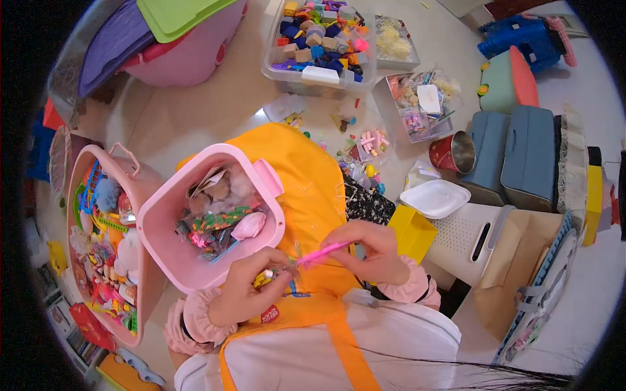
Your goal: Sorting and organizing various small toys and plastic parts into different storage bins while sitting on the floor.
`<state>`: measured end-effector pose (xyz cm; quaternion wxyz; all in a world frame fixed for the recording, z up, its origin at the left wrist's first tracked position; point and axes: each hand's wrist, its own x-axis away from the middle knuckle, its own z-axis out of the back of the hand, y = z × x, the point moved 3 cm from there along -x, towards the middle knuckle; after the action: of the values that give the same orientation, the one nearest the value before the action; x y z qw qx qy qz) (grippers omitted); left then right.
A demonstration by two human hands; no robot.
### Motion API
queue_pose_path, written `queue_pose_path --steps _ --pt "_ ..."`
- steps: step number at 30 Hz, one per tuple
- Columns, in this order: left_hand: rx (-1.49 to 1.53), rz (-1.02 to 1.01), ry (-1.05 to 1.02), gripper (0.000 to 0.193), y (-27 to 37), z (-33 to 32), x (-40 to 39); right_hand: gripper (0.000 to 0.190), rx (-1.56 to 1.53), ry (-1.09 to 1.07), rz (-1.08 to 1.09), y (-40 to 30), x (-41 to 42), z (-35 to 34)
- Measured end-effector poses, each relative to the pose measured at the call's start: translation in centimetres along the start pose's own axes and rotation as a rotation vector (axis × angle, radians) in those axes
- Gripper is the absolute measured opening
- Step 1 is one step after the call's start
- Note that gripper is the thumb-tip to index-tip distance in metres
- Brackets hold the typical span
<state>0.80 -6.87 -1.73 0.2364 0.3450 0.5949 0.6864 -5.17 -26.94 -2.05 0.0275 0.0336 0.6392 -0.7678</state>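
Note:
Between my two hands, above the orange apron [308, 181], is a thin bright pink strip [318, 255], possibly a pipe cleaner. My right hand [369, 247] pinches its right end between thumb and fingers. Its other end reaches the fingertips of my left hand [257, 286]. That hand also grips small yellow pieces [263, 278] in what looks like clear plastic; the fingers partly hide them. Left of the apron's middle, a square pink bin [166, 244] leans tilted, its opening towards me. Inside lie plastic-bagged green and orange bits [220, 220] and a pale pink wrapped item [248, 226].
A larger pink tub [154, 288] full of toys stands at left. Ahead are a clear box of building blocks [320, 76] and an open box of craft bits [396, 115]. Small pieces litter the floor. At right are a yellow box [412, 232], white tray [435, 198] and red metal bucket [442, 152].

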Motion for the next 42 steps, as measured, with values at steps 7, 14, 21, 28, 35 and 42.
queue_pose_path --steps 7,14,21,28,35,42 --pt "-0.120 0.138 -0.016 0.029 0.2 1.2 1.6 0.020 -0.148 -0.146 0.102 -1.0 -0.8 -2.6" --pt "0.358 -0.045 1.119 0.036 -0.1 9.9 10.4 0.020 0.253 0.122 -0.171 5.7 -1.6 2.6" --pt "-0.734 0.238 1.314 0.035 -2.7 29.9 25.7 0.019 0.670 0.442 -0.403 18.7 0.5 12.3" --pt "-0.824 0.342 1.265 0.031 -1.9 31.0 25.0 0.040 0.957 0.067 -0.682 24.9 0.6 11.5" --pt "-0.736 0.283 1.137 0.028 -1.9 28.1 20.7 0.054 0.875 -0.036 -0.707 30.3 1.9 12.0" --pt "-0.666 0.190 0.940 0.026 0.7 19.7 14.9 0.053 0.841 0.139 -0.773 29.9 2.8 12.8"
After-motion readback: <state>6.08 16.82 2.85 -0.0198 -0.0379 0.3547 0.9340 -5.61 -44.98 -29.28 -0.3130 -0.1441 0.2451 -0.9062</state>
